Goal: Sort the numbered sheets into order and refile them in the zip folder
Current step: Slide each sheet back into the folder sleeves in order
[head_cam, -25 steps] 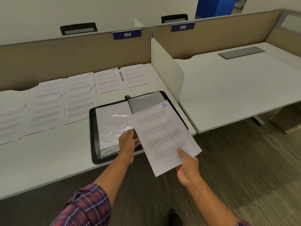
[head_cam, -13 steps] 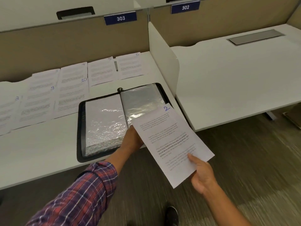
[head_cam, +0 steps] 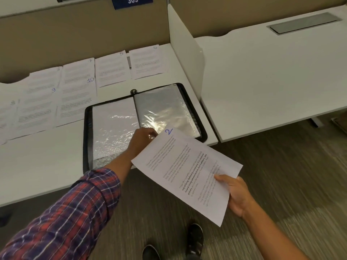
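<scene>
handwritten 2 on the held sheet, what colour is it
Blue, on the white printed sheet; the head view shows it best.

The zip folder [head_cam: 86, 139] lies open on the desk [head_cam: 37, 166], right at the front edge, toward the right end. Behind it and off to the left the numbered sheets sit in two rows: sheet 5 [head_cam: 111, 70] and sheet 6 [head_cam: 147, 62] at the back, sheet 9 [head_cam: 37, 109] and sheet 10 [head_cam: 77, 102] in front of that row. A divider [head_cam: 185, 53] stands just right of the folder, with the next desk [head_cam: 262, 81] beyond it. The left hand [head_cam: 142, 139] pinches the near edge of the right-hand sleeve [head_cam: 161, 107]. The right hand [head_cam: 236, 194] holds sheet 2 [head_cam: 187, 171] out in front of the desk, its top corner overlapping that sleeve.
</scene>
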Tool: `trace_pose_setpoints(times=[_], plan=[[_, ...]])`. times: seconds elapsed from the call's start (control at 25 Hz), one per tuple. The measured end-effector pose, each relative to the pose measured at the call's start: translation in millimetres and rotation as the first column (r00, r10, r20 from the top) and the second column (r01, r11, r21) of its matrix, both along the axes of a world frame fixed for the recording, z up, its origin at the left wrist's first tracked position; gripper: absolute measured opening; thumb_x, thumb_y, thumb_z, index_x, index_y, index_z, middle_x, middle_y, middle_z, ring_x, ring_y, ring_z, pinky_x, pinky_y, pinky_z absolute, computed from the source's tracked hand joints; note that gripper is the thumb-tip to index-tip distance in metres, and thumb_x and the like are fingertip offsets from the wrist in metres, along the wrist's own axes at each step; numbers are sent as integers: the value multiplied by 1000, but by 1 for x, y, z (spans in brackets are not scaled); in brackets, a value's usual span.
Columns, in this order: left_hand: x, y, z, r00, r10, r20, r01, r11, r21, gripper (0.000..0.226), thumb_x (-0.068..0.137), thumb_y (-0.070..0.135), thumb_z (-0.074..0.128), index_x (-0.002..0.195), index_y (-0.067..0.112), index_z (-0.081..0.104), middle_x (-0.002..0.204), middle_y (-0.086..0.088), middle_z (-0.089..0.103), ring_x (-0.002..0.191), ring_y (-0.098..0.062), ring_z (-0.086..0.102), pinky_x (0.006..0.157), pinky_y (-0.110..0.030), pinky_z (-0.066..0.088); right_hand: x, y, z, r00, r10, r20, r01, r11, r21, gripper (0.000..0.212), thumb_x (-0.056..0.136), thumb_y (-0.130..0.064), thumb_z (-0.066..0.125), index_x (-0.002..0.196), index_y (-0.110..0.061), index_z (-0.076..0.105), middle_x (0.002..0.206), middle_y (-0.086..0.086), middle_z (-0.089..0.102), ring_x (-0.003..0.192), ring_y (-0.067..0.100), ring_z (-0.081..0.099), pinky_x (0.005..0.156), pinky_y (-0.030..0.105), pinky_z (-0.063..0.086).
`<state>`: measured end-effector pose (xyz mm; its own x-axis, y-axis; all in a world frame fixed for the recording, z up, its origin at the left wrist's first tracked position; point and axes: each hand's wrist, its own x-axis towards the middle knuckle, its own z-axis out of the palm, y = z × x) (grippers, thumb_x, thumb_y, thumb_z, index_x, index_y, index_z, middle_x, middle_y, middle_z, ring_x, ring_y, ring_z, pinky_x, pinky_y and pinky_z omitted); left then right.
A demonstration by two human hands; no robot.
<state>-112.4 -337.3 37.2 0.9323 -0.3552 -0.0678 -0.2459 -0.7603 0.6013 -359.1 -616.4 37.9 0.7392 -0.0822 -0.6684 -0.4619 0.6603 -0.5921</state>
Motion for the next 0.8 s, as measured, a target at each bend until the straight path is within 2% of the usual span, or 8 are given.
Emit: trace_pose_setpoints(times=[0.12, 0.2, 0.36, 0.52, 0.68, 0.8], plan=[[2, -1, 3, 999, -20, -43, 21, 999, 23, 17, 97, 21, 73, 107, 10, 81, 103, -6, 79, 87, -13, 69, 85, -33, 53, -4, -4, 1, 999, 29, 14, -28, 999, -33, 49, 91, -5, 67, 139, -6, 56, 132, 27, 66, 120, 50, 65, 106, 73, 44], [3, -2, 3, 997, -76, -22, 77, 996, 43, 20, 100, 22, 68, 109, 10, 81, 106, -7, 79, 89, -14, 69, 87, -35, 53, -6, -5, 3, 999, 41, 22, -39, 997, -70, 48, 90, -3, 66, 138, -5, 57, 130, 26, 68, 118, 49, 66, 105, 72, 46], [4, 3, -1, 996, -94, 6, 94, 995, 29, 14, 95, 16, 73, 106, 12, 81, 104, -3, 79, 91, -12, 69, 91, -37, 56, -10, -5, 8, 998, 55, 33, -51, 991, -124, 43, 92, -1, 64, 135, -6, 59, 126, 24, 71, 115, 47, 69, 102, 71, 49], [2, -1, -3, 997, -49, 56, 48, 999, 11, 9, 91, 21, 79, 93, 12, 81, 90, 1, 78, 81, -12, 69, 83, -33, 56, -14, -6, 11, 997, 74, 30, -67, 983, -172, 40, 94, -1, 62, 134, -6, 59, 124, 23, 72, 113, 46, 70, 101, 70, 50], [1, -5, -2, 999, -44, 17, 44, 999, -11, 18, 100, 18, 67, 99, 7, 81, 96, -4, 79, 84, -18, 70, 84, -36, 55, -18, -7, 14, 996, 78, 34, -70, 978, -196, 40, 95, -1, 62, 135, -7, 58, 123, 22, 72, 112, 44, 71, 101, 69, 51], [1, -4, -3, 997, -79, 15, 79, 997, -13, 13, 97, 14, 70, 102, 9, 81, 98, -3, 79, 87, -15, 69, 87, -35, 54, -19, -5, 15, 995, 92, 27, -84, 969, -231, 37, 96, -2, 63, 133, -8, 59, 121, 21, 73, 110, 43, 72, 100, 69, 52]])
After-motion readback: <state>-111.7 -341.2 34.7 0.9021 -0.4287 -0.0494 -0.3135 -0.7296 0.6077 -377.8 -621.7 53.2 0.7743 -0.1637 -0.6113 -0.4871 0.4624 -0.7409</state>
